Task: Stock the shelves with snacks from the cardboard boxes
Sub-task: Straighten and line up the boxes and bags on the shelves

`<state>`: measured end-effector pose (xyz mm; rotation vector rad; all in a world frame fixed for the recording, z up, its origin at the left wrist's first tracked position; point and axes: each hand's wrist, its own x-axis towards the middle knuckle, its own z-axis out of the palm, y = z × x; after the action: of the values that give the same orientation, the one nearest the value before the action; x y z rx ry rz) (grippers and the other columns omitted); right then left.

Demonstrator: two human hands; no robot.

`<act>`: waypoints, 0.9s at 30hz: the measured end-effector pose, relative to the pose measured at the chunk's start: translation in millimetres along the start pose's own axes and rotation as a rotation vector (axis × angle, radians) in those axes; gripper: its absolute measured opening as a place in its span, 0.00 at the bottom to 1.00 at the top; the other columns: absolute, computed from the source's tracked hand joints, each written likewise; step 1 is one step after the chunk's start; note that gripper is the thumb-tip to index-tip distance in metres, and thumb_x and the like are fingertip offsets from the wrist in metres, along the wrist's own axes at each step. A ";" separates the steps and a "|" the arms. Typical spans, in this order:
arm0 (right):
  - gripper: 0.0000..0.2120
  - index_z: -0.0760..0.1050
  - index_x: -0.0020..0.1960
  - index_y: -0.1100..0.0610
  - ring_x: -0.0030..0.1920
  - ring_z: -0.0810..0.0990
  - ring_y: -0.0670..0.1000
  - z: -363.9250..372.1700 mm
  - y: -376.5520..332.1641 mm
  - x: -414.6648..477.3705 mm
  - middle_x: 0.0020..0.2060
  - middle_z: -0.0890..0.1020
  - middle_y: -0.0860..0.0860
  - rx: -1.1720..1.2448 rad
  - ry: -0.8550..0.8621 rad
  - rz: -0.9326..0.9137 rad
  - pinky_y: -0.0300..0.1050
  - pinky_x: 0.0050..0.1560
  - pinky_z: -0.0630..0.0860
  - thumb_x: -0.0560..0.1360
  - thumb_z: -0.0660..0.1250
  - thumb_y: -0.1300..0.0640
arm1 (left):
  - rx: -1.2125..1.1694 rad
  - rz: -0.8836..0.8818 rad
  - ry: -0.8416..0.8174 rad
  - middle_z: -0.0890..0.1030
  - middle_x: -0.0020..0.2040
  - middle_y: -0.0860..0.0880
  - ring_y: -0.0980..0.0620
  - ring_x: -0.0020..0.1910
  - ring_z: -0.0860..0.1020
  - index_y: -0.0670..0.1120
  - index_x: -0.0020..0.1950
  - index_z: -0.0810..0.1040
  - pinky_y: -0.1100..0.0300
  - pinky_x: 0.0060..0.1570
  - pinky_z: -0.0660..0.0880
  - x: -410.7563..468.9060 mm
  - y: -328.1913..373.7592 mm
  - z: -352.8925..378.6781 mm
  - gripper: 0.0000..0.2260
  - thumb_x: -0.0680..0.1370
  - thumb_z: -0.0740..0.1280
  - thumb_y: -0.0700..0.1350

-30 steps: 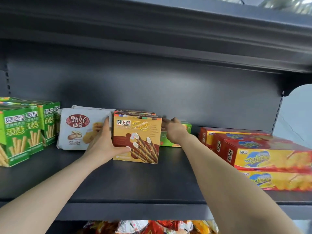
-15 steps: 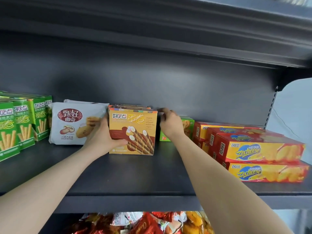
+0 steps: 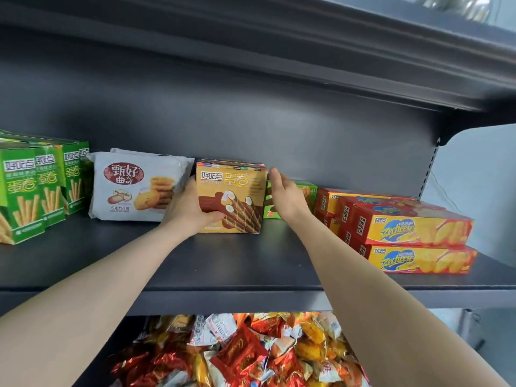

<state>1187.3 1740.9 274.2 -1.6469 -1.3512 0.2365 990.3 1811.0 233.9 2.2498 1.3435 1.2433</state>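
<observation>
A yellow-brown egg-roll box (image 3: 240, 188) stands upright on the dark shelf (image 3: 223, 272), with more of the same boxes lined up behind it. My left hand (image 3: 185, 212) holds its left side, the thumb curled across the lower front. My right hand (image 3: 287, 196) lies flat against the box's right side, its straight fingers reaching the upper right corner. No cardboard box is in view.
A white cookie bag (image 3: 131, 185) sits just left of the box, with green egg-roll boxes (image 3: 33, 191) further left. A green box (image 3: 308, 191) and stacked red-yellow Zecheese boxes (image 3: 413, 233) are to the right. Wrapped candies (image 3: 245, 356) fill the level below. Another shelf (image 3: 279, 51) hangs overhead.
My right hand has straightened from a curled hold at the box's top right corner to lying flat along its right side. My left hand keeps its hold. The box stays in its place.
</observation>
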 end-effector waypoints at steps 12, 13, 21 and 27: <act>0.22 0.62 0.73 0.53 0.59 0.78 0.63 4.6 -22.9 -32.7 0.66 0.74 0.58 -0.496 0.175 -0.160 0.55 0.52 0.77 0.83 0.55 0.44 | -0.007 -0.049 -0.147 0.71 0.72 0.44 0.43 0.68 0.73 0.46 0.78 0.59 0.48 0.64 0.72 -22.9 2.1 -33.7 0.35 0.75 0.73 0.48; 0.21 0.62 0.73 0.53 0.59 0.78 0.63 4.4 -26.0 -37.2 0.66 0.74 0.58 -0.533 0.189 -0.182 0.55 0.50 0.77 0.83 0.55 0.45 | 0.008 -0.040 -0.142 0.70 0.72 0.44 0.43 0.67 0.73 0.47 0.78 0.59 0.47 0.64 0.73 -26.3 2.8 -37.4 0.36 0.76 0.73 0.49; 0.23 0.65 0.74 0.54 0.63 0.75 0.63 -17.3 -35.6 -82.5 0.65 0.74 0.58 -0.732 0.139 -0.321 0.55 0.54 0.76 0.82 0.59 0.47 | 0.172 0.183 -0.086 0.71 0.72 0.48 0.47 0.69 0.71 0.50 0.76 0.65 0.50 0.65 0.70 -74.8 42.1 -64.3 0.28 0.78 0.70 0.50; 0.19 0.70 0.71 0.55 0.61 0.75 0.63 -86.8 -2.5 -130.2 0.62 0.77 0.58 -0.805 0.153 -0.426 0.55 0.56 0.74 0.82 0.60 0.51 | 0.276 0.289 -0.042 0.69 0.73 0.50 0.47 0.69 0.70 0.52 0.75 0.66 0.49 0.64 0.71 -128.7 113.6 -45.3 0.27 0.78 0.69 0.52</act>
<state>1195.0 1584.7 269.5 -1.8819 -1.7537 -0.7617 996.8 1635.0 256.9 2.7255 1.2760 1.1448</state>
